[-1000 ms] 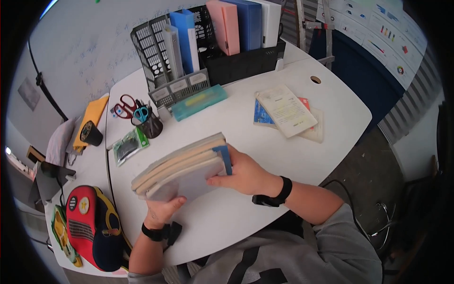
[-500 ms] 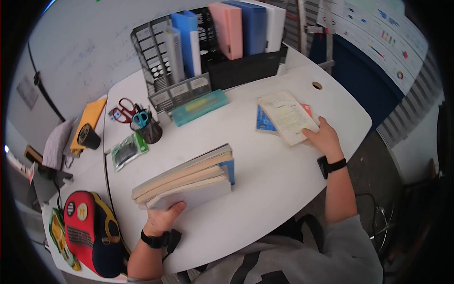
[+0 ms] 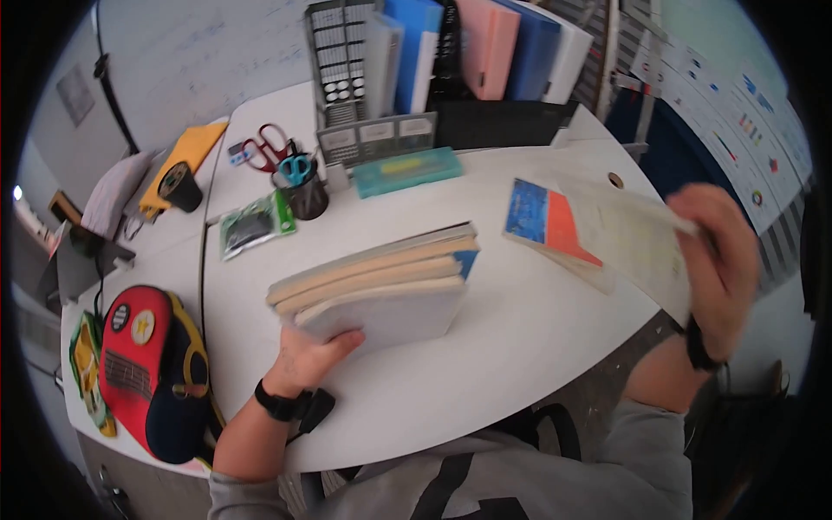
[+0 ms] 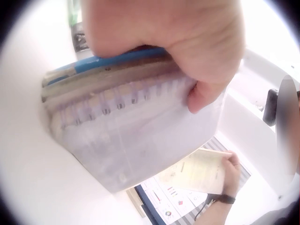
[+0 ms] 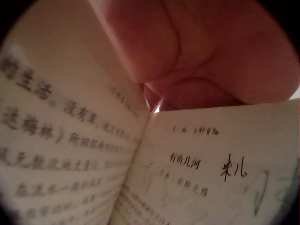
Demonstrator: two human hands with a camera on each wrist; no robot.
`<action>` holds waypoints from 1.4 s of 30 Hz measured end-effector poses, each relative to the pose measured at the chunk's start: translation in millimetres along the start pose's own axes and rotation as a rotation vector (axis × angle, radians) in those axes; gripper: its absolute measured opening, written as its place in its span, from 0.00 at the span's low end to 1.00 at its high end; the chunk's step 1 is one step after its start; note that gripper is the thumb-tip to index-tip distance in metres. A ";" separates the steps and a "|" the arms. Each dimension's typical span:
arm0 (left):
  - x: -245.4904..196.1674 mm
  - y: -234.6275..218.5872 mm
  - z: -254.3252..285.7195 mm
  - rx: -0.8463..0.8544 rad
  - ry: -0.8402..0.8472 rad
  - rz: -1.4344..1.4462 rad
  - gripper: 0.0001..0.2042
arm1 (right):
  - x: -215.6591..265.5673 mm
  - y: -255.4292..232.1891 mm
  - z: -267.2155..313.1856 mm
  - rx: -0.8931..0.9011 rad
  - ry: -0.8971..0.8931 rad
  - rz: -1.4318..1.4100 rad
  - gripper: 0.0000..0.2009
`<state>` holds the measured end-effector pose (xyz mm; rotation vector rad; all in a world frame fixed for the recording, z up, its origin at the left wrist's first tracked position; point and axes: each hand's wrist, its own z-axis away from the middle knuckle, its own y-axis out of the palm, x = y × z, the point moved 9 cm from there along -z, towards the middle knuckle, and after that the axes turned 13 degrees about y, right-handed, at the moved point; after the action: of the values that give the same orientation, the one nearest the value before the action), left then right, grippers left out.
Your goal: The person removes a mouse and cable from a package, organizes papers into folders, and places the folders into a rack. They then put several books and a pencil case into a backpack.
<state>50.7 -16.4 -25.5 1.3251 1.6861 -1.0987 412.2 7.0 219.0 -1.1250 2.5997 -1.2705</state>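
The left hand (image 3: 305, 357) grips a thick stack of books (image 3: 381, 277) by its lower left end, thumb across the pale front cover. In the left wrist view the front one is a spiral-bound notebook (image 4: 140, 136). At the right, the right hand (image 3: 719, 260) holds a cream booklet (image 3: 637, 247) by its edge, raised off the table. Printed pages (image 5: 70, 131) and handwriting show close up in the right wrist view. Beneath and left of that booklet lies a blue and orange book (image 3: 548, 221) on the table, with another pale one partly under it.
Behind stand file racks (image 3: 377, 134) with upright binders. A teal case (image 3: 407, 172), a pen cup (image 3: 305, 195) with scissors and a green packet (image 3: 257, 227) lie in front. At the left are a red and navy bag (image 3: 143, 373) and a dark cup (image 3: 180, 186).
The right hand let go of the stack, reached to the cream booklet and has lifted it rightward off the blue and orange book. The left hand still holds the stack.
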 end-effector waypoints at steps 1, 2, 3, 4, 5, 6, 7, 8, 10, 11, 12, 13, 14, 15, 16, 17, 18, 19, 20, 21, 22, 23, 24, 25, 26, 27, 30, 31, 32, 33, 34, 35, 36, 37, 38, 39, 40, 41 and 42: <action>0.0 -2.5 -2.0 -0.023 -0.011 -0.009 0.20 | 22.5 -4.2 1.9 0.047 -0.097 0.039 0.15; -0.8 -0.2 -4.2 0.002 -0.011 0.020 0.21 | 44.6 -3.8 1.4 0.173 -0.211 -0.026 0.14; -1.4 2.8 -5.7 0.029 -0.006 0.051 0.21 | 63.3 0.7 3.4 0.295 -0.326 -0.087 0.14; 0.6 3.5 -5.6 0.023 -0.009 0.086 0.24 | 80.2 12.2 5.9 0.330 -0.421 -0.132 0.11; 1.9 2.4 -6.0 0.011 -0.008 0.083 0.24 | 100.0 27.0 9.8 0.363 -0.513 -0.176 0.09; 2.0 2.8 -6.9 0.017 0.002 0.094 0.25 | 115.0 46.1 9.3 0.465 -0.533 -0.183 0.08; 1.7 3.9 -7.1 0.028 0.012 0.103 0.25 | 129.1 65.4 8.3 0.563 -0.546 -0.190 0.06; 2.1 4.2 -6.7 0.033 0.014 0.094 0.25 | 138.7 88.9 10.4 0.631 -0.555 -0.198 0.07; 5.9 7.7 -6.3 0.051 -0.019 0.206 0.27 | 148.7 139.1 17.3 0.694 -0.587 -0.234 0.08; 7.8 8.9 -6.6 0.063 -0.018 0.195 0.27 | 153.4 156.4 18.7 0.693 -0.612 -0.261 0.07; 6.9 10.4 -7.5 0.056 0.015 0.271 0.27 | 158.9 164.9 14.5 0.681 -0.604 -0.266 0.07; 3.7 11.1 -8.9 0.050 0.049 0.349 0.27 | 164.4 171.2 9.7 0.630 -0.621 -0.212 0.10; 0.1 12.3 -10.4 0.059 0.050 0.342 0.27 | 169.3 174.7 5.1 0.580 -0.638 -0.157 0.14; -6.4 10.6 -12.0 0.052 0.074 0.259 0.27 | 174.2 175.6 0.1 0.573 -0.634 -0.159 0.14; -11.9 7.8 -12.6 0.044 0.097 0.178 0.27 | 178.9 178.4 -1.9 0.586 -0.650 -0.097 0.14; -14.5 6.7 -12.4 0.049 0.096 0.176 0.27 | 181.3 180.0 -1.7 0.600 -0.665 -0.034 0.15; -16.5 7.0 -11.8 0.065 0.100 0.136 0.27 | 182.5 177.1 -1.2 0.599 -0.661 -0.034 0.15; -17.3 7.9 -11.2 0.081 0.103 0.100 0.27 | 181.0 167.3 -7.4 0.480 -0.607 -0.014 0.18; -15.3 8.2 -10.9 0.084 0.105 0.105 0.27 | 178.5 157.6 -12.0 0.362 -0.551 0.008 0.22; -11.1 8.7 -10.3 0.092 0.106 0.126 0.27 | 172.9 152.4 -4.8 0.365 -0.551 0.018 0.22; -6.8 9.3 -9.4 0.089 0.111 0.153 0.27 | 152.5 132.3 -4.6 0.275 -0.387 -0.086 0.31; -3.9 6.4 -8.9 0.079 0.119 0.168 0.27 | 132.8 113.1 -0.4 0.182 -0.224 -0.187 0.41; 3.4 7.4 -8.2 0.072 0.088 0.208 0.27 | 107.5 109.5 16.5 0.133 -0.057 -0.250 0.49; 10.6 9.4 -7.2 0.058 0.056 0.250 0.27 | 80.7 116.9 39.1 0.087 0.106 -0.311 0.58; 7.8 7.8 -7.1 0.023 0.062 0.273 0.27 | 67.9 135.9 60.1 0.147 0.196 -0.314 0.56; 2.6 8.4 -6.2 0.049 0.014 0.262 0.27 | 52.7 155.5 74.1 0.203 0.296 -0.321 0.54; 5.5 7.7 -4.0 0.102 -0.027 0.204 0.28 | 27.2 196.4 89.3 0.251 0.410 -0.479 0.49; 6.1 8.3 -5.3 0.110 -0.015 0.167 0.28 | 24.5 203.5 92.0 0.237 0.427 -0.481 0.49; 6.3 11.3 -5.9 0.126 -0.015 0.163 0.28 | 18.7 216.6 92.9 0.277 0.515 -0.626 0.47; 3.6 11.2 -6.3 0.099 0.016 0.221 0.28 | 13.4 228.6 93.8 0.322 0.598 -0.773 0.44; 1.3 9.6 -6.3 0.067 0.046 0.279 0.28 | 11.7 230.9 91.4 0.304 0.576 -0.736 0.39; 2.2 9.3 -6.0 0.068 0.044 0.274 0.28 | 14.7 232.0 92.8 0.304 0.578 -0.741 0.39; 2.3 9.1 -6.1 0.090 0.053 0.222 0.28 | 15.5 233.7 95.6 0.286 0.643 -0.864 0.37; 2.1 8.8 -6.4 0.109 0.064 0.172 0.28 | 14.8 235.9 99.4 0.269 0.706 -0.986 0.35; 1.4 7.4 -6.4 0.104 0.064 0.170 0.28 | 16.0 237.3 105.3 0.273 0.702 -0.988 0.35; -0.9 6.8 -5.9 0.110 0.075 0.140 0.28 | 16.2 235.6 113.2 0.237 0.685 -1.020 0.30; -2.6 6.7 -6.1 0.116 0.089 0.110 0.28 | 15.3 233.3 116.8 0.199 0.667 -1.053 0.26; -2.0 6.1 -7.0 0.117 0.091 0.107 0.28 | 13.4 231.0 116.1 0.196 0.664 -1.056 0.26; -0.3 6.3 -6.9 0.128 0.085 0.121 0.27 | 20.6 232.9 115.4 0.329 0.614 -0.997 0.21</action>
<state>56.7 -9.5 -23.8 1.5536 1.5948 -1.1089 297.1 10.4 -14.9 -2.3674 1.9143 -2.4081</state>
